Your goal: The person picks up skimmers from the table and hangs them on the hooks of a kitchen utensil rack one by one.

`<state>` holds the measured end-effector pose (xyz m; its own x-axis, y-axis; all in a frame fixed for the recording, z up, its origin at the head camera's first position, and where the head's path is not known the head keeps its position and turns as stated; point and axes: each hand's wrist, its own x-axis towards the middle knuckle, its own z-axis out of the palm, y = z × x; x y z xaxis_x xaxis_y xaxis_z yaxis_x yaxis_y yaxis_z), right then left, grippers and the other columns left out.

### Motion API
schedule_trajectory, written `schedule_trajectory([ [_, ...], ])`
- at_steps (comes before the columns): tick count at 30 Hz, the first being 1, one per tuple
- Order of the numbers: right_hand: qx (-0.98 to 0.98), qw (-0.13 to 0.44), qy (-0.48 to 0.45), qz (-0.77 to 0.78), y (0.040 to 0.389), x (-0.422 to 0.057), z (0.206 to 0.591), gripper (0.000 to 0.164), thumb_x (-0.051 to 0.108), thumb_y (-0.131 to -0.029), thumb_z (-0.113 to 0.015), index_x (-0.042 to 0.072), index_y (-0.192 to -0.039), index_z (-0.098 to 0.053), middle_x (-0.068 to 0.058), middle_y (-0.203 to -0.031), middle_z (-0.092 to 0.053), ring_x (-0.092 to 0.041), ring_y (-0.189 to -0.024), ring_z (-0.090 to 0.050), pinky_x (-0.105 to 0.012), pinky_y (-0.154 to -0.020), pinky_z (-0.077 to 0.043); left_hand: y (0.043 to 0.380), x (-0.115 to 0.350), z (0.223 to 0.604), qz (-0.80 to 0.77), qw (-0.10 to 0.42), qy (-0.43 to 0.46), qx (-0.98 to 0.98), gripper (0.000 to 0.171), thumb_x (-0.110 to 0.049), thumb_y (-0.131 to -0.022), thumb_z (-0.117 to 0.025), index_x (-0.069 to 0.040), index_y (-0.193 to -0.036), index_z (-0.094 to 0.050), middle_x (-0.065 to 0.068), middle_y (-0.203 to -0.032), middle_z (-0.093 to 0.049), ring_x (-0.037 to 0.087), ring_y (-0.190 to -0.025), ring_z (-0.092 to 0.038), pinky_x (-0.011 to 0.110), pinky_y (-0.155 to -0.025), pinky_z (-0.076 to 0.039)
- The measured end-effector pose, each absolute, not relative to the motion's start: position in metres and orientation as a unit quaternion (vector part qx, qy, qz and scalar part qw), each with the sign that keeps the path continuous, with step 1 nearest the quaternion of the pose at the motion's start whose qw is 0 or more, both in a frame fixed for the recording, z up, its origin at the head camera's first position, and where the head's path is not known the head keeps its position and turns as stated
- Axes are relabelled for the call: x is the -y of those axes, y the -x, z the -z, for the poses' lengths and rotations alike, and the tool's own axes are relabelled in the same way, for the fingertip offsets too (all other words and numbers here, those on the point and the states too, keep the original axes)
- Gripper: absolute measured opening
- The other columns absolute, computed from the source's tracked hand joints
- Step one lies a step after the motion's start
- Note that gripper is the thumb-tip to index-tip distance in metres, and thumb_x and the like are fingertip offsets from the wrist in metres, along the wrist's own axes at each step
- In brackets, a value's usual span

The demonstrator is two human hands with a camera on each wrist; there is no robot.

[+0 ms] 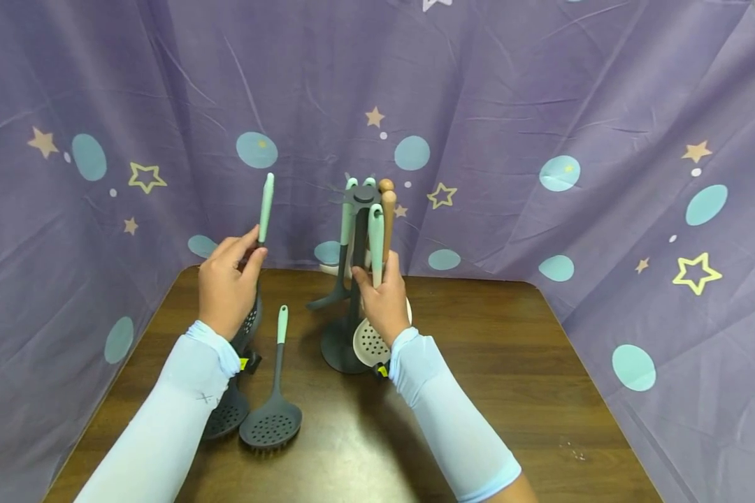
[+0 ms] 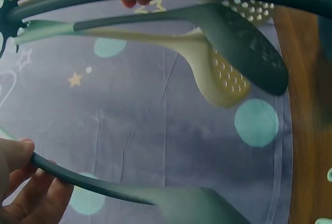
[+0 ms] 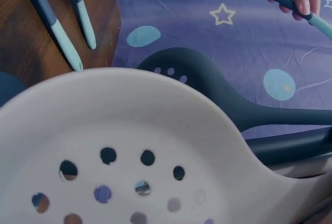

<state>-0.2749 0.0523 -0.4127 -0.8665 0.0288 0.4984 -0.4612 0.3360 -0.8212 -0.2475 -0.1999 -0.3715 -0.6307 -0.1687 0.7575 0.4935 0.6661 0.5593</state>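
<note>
My left hand (image 1: pixel 229 286) pinches a dark slotted spoon (image 1: pixel 266 209) with a mint handle, near where handle meets shaft. It is upright, left of the utensil stand (image 1: pixel 336 347), and its perforated head hangs partly behind the wrist. My right hand (image 1: pixel 384 297) grips the stand's post, thumb in front and fingers behind, with a hanging mint handle (image 1: pixel 376 241) between thumb and index finger. From the stand hang a cream skimmer (image 3: pixel 129 110), a cream slotted spoon (image 2: pixel 225 79), a dark slotted utensil (image 2: pixel 249 53) and wooden-handled utensils (image 1: pixel 388 216).
A dark skimmer (image 1: pixel 270 423) with a mint handle lies on the brown table (image 1: pixel 503 391), left of the stand. Beside it, another dark perforated utensil (image 1: pixel 226 416) is partly covered by my left sleeve. A purple curtain (image 1: pixel 497 84) borders the table's back and sides.
</note>
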Motion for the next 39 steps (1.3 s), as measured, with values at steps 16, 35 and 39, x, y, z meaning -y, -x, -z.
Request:
schedule_trajectory([
  [16, 0.781, 0.217, -0.140, -0.568, 0.274, -0.052, 0.413, 0.047, 0.031, -0.097, -0.074, 0.009, -0.131, -0.049, -0.008, -0.096, -0.060, -0.026, -0.088, -0.061, -0.046, -0.086, -0.053, 0.246, 0.173, 0.364, 0.448, 0.421, 0.151, 0.774, 0.037, -0.008, -0.094, -0.076, -0.007, -0.131, -0.072, 0.013, -0.102, -0.075, 0.021, -0.088, -0.070, 0.005, -0.076, -0.048],
  [35, 0.769, 0.216, -0.144, -0.585, 0.278, -0.052, 0.416, 0.046, 0.030, -0.097, -0.074, 0.010, -0.130, -0.050, -0.007, -0.093, -0.059, -0.023, -0.084, -0.059, -0.042, -0.081, -0.053, 0.246, 0.147, 0.363, 0.434, 0.409, 0.181, 0.782, 0.041, -0.007, -0.094, -0.076, -0.008, -0.134, -0.070, 0.012, -0.103, -0.074, 0.019, -0.085, -0.069, 0.006, -0.072, -0.046],
  [39, 0.765, 0.212, -0.142, -0.591, 0.277, -0.051, 0.416, 0.045, 0.030, -0.097, -0.074, 0.011, -0.130, -0.050, -0.008, -0.094, -0.059, -0.023, -0.083, -0.059, -0.042, -0.080, -0.053, 0.246, 0.144, 0.363, 0.433, 0.408, 0.183, 0.783, 0.042, -0.007, -0.093, -0.077, -0.010, -0.135, -0.070, 0.011, -0.104, -0.074, 0.020, -0.087, -0.069, 0.007, -0.074, -0.047],
])
